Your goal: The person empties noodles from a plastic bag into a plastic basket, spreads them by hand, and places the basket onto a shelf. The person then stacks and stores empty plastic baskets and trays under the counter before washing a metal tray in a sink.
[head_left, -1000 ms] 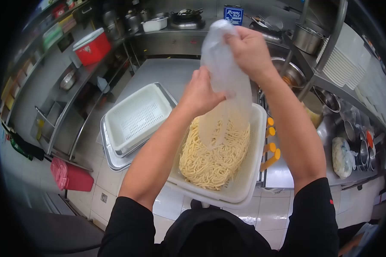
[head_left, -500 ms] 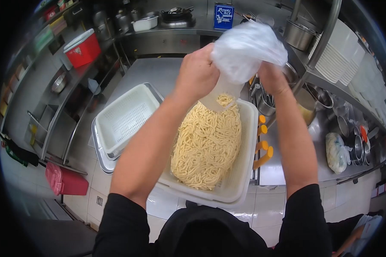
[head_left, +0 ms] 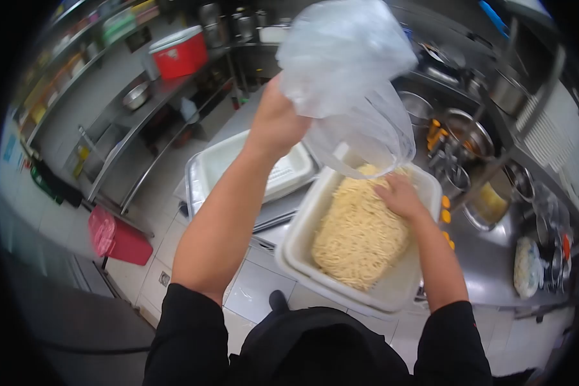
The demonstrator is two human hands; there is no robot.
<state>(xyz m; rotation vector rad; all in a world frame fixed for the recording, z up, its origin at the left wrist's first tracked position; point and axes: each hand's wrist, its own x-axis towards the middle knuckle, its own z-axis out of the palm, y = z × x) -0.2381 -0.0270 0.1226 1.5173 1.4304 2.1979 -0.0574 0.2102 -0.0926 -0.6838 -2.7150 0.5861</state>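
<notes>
My left hand [head_left: 280,122] is closed on a clear plastic bag [head_left: 347,64], raised high. The bag's open mouth hangs just above a heap of pale yellow noodles [head_left: 360,231]. The noodles lie in a white plastic basket [head_left: 294,241], which sits inside a larger pale tub. At the far right part of the heap, my right hand [head_left: 402,196] rests on the noodles, its fingers apart and partly blurred.
A second white perforated basket [head_left: 296,168] stands in a metal tray to the left. Orange-handled tools [head_left: 445,215], a pot [head_left: 492,199] and bowls crowd the right counter. A red cooler [head_left: 179,55] sits on the left shelf; a red bin [head_left: 122,238] stands on the floor.
My right hand has let go of the bag and come down onto the noodles. My left hand still holds the bag up. The view has turned, shifting the baskets rightward.
</notes>
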